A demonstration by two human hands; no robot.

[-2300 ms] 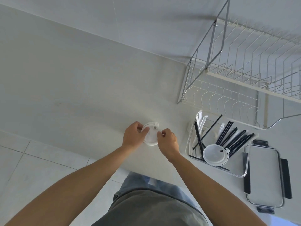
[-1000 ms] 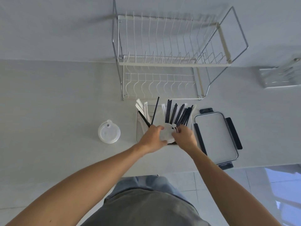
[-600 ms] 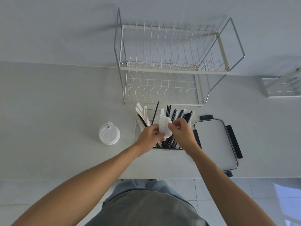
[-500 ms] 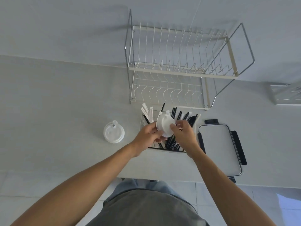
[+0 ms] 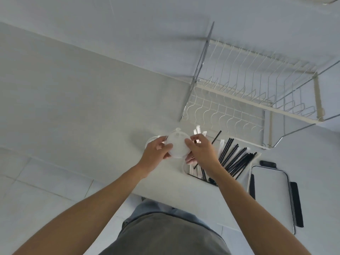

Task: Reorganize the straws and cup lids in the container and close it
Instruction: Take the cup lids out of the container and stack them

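Translucent white cup lid [image 5: 177, 146] is pinched at its rim from both sides: left hand [image 5: 156, 154] fingers [image 5: 164, 147] at 9 o'clock of the lid, right hand [image 5: 201, 153] fingers [image 5: 191, 143] at 3 o'clock. Lid is held flat-ish, face toward the camera, small tab at 12 o'clock, raised above the desk [image 5: 82, 111]. A second cup lid [image 5: 149, 141] is seen on the desk just behind the left hand, mostly hidden by it.

At 3 to 4 o'clock of the held lid, the clear container [image 5: 185, 169] sits open near the desk's front edge, partly covered by the right wrist. Black straws [image 5: 233, 159] are fanned inside it, tips out past the far rim; paper-wrapped white straws [image 5: 198, 130] are at its left end. Container lid [image 5: 270, 196], clear with black clips, is laid flat on the desk just beside the container at 3 o'clock, not fitted. White wire dish rack [image 5: 248, 100] stands at 12 to 1 o'clock behind the container.
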